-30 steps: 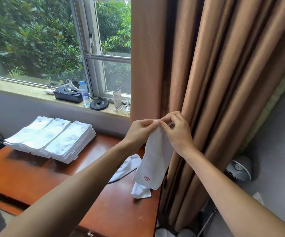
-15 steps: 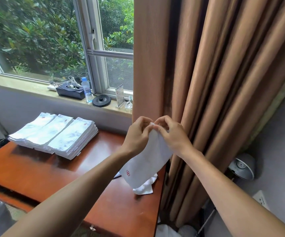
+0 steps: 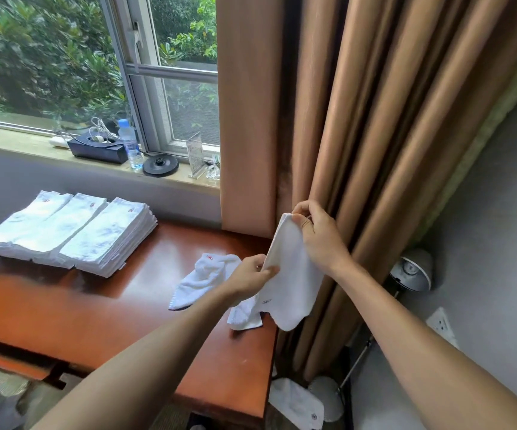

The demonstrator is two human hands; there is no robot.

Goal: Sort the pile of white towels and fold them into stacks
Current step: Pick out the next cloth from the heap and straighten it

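Evidently mid-fold: right hand (image 3: 320, 240) pinches the white towel (image 3: 292, 283) at its top corner. Left hand (image 3: 246, 279) grips its edge, likely to straighten it

No wording is legible. Small red emblems, too tiny to read, mark the folded towel stacks (image 3: 74, 231) at nine o'clock and the loose towel (image 3: 204, 280) at seven o'clock. The held towel (image 3: 291, 274) bears a fainter one. The water bottle (image 3: 130, 144) label is blurred.

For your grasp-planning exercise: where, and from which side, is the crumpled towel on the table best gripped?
Probably pinch the crumpled towel by its near left corner, from above-left: it lies flat and exposed, while the left hand hides its right part.
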